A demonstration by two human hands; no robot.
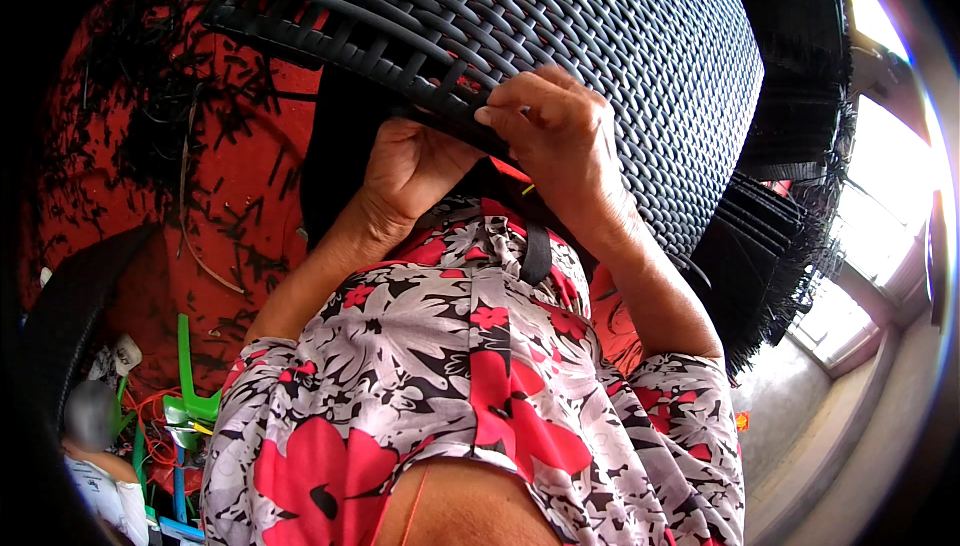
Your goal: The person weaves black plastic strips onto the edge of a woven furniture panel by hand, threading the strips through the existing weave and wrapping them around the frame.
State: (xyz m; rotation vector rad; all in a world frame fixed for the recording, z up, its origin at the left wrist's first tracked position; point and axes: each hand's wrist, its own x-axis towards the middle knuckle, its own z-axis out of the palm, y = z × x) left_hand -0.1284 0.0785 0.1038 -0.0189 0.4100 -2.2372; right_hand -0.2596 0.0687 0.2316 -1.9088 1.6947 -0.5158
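A dark grey woven rattan-style panel (600,56) lies before me, its strands laid in a dense weave. Along its near left edge the weave is open, with bare bars and gaps showing red behind. My right hand (565,131) is at this edge, fingers bent and thumb pressed in a pinch; what is between them is too small to make out. Just to the left, my left hand (415,166) reaches palm up beneath the edge. Its fingertips are hidden under the panel.
Black cut strip scraps (230,126) litter the red floor (270,286) at left. Bundles of black strips (770,236) are stacked on the right. At lower left are a green plastic piece (187,376) and another person (105,486). A bright window (885,176) is far right.
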